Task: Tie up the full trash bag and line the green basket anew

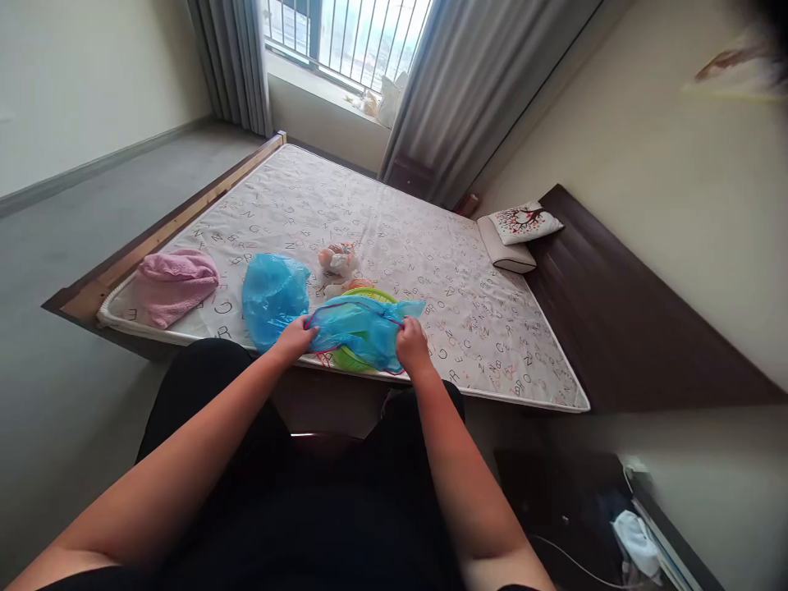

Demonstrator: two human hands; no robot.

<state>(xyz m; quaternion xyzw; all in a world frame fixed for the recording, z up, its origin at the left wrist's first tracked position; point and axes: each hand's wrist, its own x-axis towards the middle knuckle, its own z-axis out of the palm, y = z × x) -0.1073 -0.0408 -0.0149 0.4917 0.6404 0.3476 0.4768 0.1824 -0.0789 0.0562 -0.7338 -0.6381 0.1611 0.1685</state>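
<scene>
A thin blue plastic bag [357, 322] with a red drawstring edge is stretched between my two hands at the near edge of the mattress. My left hand [294, 338] pinches its left side, and my right hand [411, 343] grips the right side. Under the bag, partly hidden, lies a green basket [352, 359], whose rim also shows behind it. Beside my left hand sits a second, puffed-up blue plastic bag [274, 297]. Just beyond the basket lies a clear bag with pale and orange contents [338, 259] that I cannot make out.
A pink towel [176, 283] lies at the mattress's left corner. The letter-printed mattress [424, 254] stretches toward the window, with a cushion [523, 222] by the dark headboard [621, 320]. A dark nightstand [554, 484] stands at lower right, with a cable near it.
</scene>
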